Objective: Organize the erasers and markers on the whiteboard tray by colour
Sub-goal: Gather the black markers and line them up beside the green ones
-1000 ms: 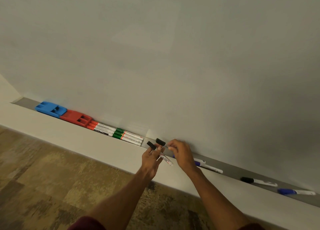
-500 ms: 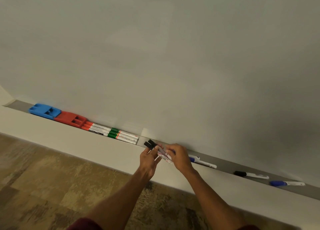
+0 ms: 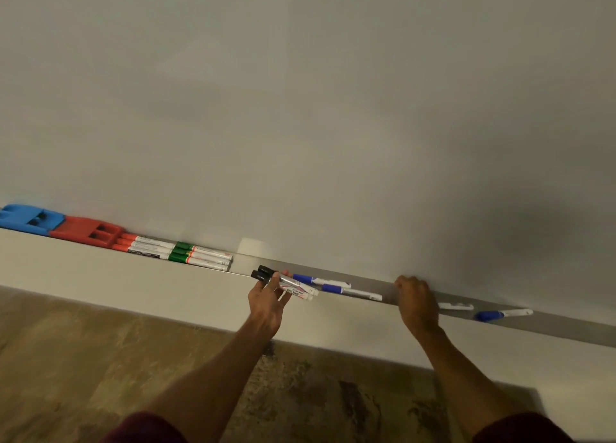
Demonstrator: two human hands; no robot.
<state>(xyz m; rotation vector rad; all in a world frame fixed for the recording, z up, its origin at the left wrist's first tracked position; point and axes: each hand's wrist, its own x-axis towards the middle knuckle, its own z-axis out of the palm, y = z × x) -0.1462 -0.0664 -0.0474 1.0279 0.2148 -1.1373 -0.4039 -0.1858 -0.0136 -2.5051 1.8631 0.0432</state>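
Note:
My left hand (image 3: pixel 266 306) grips two black-capped markers (image 3: pixel 287 283) just in front of the grey whiteboard tray (image 3: pixel 566 326). My right hand (image 3: pixel 416 301) is on the tray further right, its curled fingers closed over the cap end of a black marker (image 3: pixel 456 306), whose white barrel sticks out to the right. Two blue markers (image 3: pixel 333 286) lie on the tray between my hands, and a third blue marker (image 3: pixel 501 314) lies to the right. At the tray's left end sit a blue eraser (image 3: pixel 30 217), a red eraser (image 3: pixel 86 232), red markers (image 3: pixel 146 246) and green markers (image 3: pixel 200 257), side by side.
The whiteboard (image 3: pixel 300 109) rises straight behind the tray. A white ledge (image 3: pixel 116 286) runs below the tray's front edge. Patterned brown carpet (image 3: pixel 83 376) covers the floor beneath.
My right hand let go of the markers held in my left hand and moved right along the tray onto the lone black marker. My left hand keeps both black markers. The view shifted right.

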